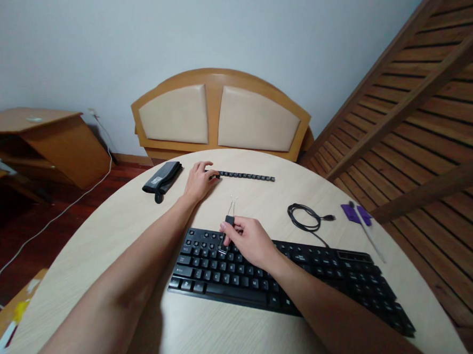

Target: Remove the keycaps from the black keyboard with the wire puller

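A black keyboard (294,276) lies across the round light-wood table (226,336). My right hand (250,242) rests over its upper left keys, closed on a small wire keycap puller (229,219) with a black handle, its wire loops pointing away from me. My left hand (199,181) is stretched to the far side of the table. Its fingertips pinch the left end of a row of several black keycaps (246,176) laid in a line.
A dark folded pouch (162,179) lies left of my left hand. The keyboard's coiled black USB cable (308,216) sits beyond the keyboard, with purple pieces and a white stick (358,214) at the right edge. A wooden headboard (220,114) leans behind the table.
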`<state>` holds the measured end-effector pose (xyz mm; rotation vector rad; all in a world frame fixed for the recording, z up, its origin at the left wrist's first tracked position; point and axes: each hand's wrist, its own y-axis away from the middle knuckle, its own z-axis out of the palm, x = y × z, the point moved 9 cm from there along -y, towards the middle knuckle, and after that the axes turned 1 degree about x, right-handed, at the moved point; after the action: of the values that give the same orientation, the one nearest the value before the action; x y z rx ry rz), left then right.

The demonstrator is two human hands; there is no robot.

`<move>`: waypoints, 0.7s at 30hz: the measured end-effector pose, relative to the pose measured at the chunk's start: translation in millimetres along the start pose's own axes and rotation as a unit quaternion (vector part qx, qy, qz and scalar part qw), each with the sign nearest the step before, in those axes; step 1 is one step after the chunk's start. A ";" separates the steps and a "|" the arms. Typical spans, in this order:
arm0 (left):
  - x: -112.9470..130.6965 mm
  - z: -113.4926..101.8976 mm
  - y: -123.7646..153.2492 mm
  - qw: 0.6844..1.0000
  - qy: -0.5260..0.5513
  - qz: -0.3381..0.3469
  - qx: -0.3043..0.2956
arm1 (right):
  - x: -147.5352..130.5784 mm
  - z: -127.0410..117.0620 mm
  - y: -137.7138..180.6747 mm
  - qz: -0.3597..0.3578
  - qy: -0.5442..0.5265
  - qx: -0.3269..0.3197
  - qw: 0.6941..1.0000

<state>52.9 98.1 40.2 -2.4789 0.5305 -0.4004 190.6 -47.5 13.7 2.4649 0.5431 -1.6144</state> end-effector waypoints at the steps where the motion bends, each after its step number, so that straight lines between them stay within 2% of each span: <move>1: -2.3 2.7 -0.6 1.000 -0.003 -0.001 -0.001 | 0.1 -0.1 0.1 -0.001 0.001 0.001 1.000; 21: -19.9 18.1 0.2 0.999 0.017 -0.031 -0.032 | 1.2 -0.3 0.2 -0.002 -0.005 0.004 1.000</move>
<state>42.5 115.4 22.4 -2.5595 0.4873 -0.4575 191.4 -47.3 12.7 2.4614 0.5421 -1.6318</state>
